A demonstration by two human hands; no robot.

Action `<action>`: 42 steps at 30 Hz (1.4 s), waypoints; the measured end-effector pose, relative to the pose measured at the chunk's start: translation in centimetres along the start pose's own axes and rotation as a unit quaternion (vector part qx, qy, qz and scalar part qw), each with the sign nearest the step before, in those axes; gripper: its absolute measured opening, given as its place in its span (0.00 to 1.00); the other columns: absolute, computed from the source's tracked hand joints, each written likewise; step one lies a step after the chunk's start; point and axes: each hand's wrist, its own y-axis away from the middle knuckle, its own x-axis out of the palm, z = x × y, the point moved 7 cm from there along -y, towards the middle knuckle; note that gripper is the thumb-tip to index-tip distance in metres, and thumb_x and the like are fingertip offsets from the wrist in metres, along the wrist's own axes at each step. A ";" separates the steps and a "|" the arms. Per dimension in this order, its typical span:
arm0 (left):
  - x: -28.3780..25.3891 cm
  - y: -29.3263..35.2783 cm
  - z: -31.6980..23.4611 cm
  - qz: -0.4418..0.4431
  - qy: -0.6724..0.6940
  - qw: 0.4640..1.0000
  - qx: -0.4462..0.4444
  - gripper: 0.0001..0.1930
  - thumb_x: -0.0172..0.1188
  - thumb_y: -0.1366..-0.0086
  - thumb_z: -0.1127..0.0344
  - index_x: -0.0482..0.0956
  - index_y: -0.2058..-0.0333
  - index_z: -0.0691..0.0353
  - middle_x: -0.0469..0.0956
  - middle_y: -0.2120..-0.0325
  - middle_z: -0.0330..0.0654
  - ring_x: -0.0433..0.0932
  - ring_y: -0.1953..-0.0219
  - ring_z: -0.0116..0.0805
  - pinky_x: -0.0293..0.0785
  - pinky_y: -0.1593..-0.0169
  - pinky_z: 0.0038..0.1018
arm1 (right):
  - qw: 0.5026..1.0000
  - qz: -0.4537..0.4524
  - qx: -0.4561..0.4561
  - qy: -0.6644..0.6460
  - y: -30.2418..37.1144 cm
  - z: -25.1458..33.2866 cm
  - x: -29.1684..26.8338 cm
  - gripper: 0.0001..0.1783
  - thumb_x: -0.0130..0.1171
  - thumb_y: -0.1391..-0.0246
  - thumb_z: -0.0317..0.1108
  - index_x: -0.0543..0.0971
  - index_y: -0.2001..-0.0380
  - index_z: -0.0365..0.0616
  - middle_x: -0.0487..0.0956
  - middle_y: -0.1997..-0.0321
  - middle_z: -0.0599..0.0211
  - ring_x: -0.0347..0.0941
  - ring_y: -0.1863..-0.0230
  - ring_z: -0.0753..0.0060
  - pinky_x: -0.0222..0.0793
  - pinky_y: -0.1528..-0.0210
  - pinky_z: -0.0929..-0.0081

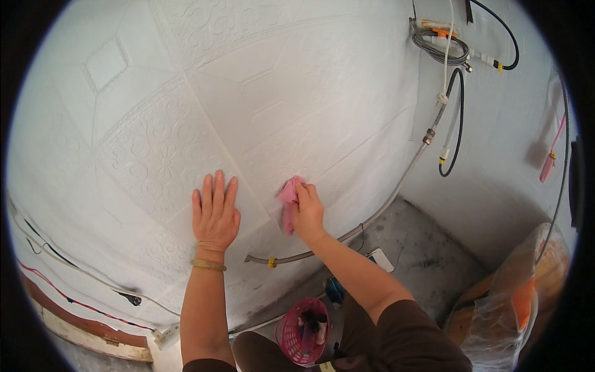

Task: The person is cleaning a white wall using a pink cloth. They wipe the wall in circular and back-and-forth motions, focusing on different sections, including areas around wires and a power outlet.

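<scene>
My left hand (pixel 215 214) lies flat on a white embossed wall panel (pixel 260 142), its fingers stretched upward and holding nothing. A tan bangle (pixel 209 265) circles that wrist. To the right, my right hand (pixel 309 209) grips a pink cloth (pixel 289 197) and presses it against the same panel. Part of the cloth hangs below the fingers. The panel carries raised floral and geometric patterns, with seams between its sections. Close below my right hand, a grey hose (pixel 300 255) runs along the wall.
A pink basket (pixel 286 325) holding small items sits low between my arms. Coiled hoses (pixel 443 49) hang in the upper right corner. Power cables (pixel 74 279) run along the lower left. A plastic-wrapped wooden object (pixel 496 310) stands at lower right. A white phone-like object (pixel 380 260) lies near the floor.
</scene>
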 end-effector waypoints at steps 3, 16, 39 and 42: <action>0.1 -0.1 -0.2 -0.009 0.002 1.000 0.000 0.30 0.52 0.43 0.71 0.71 0.39 0.53 0.61 0.33 0.45 0.57 0.31 0.46 0.49 0.30 0.46 | 0.997 0.011 -0.051 0.049 1.2 -0.2 1.1 0.27 0.59 0.56 0.22 0.75 0.48 0.41 0.75 0.55 0.57 0.75 0.60 0.51 0.71 0.67 0.61; 0.3 0.2 0.2 0.021 0.008 1.000 -0.007 0.31 0.52 0.42 0.70 0.68 0.37 0.54 0.60 0.32 0.46 0.56 0.30 0.46 0.48 0.30 0.46 | 0.996 0.036 -0.070 0.029 -0.9 1.8 -0.3 0.25 0.59 0.56 0.20 0.76 0.50 0.38 0.75 0.57 0.57 0.74 0.57 0.53 0.74 0.60 0.62; -0.3 -0.1 0.1 -0.002 0.012 1.000 0.002 0.27 0.49 0.40 0.72 0.71 0.39 0.55 0.63 0.35 0.46 0.58 0.31 0.46 0.50 0.32 0.46 | 0.960 0.114 -0.257 -0.003 4.4 8.5 4.4 0.21 0.58 0.58 0.27 0.76 0.56 0.39 0.75 0.54 0.58 0.72 0.54 0.54 0.73 0.55 0.65; -0.2 0.1 0.2 -0.008 0.015 1.000 0.000 0.26 0.49 0.39 0.73 0.72 0.40 0.55 0.64 0.35 0.46 0.59 0.31 0.45 0.51 0.32 0.46 | 0.948 0.206 -0.241 0.012 6.1 6.4 5.0 0.19 0.57 0.56 0.27 0.76 0.57 0.39 0.75 0.55 0.57 0.72 0.55 0.54 0.73 0.56 0.66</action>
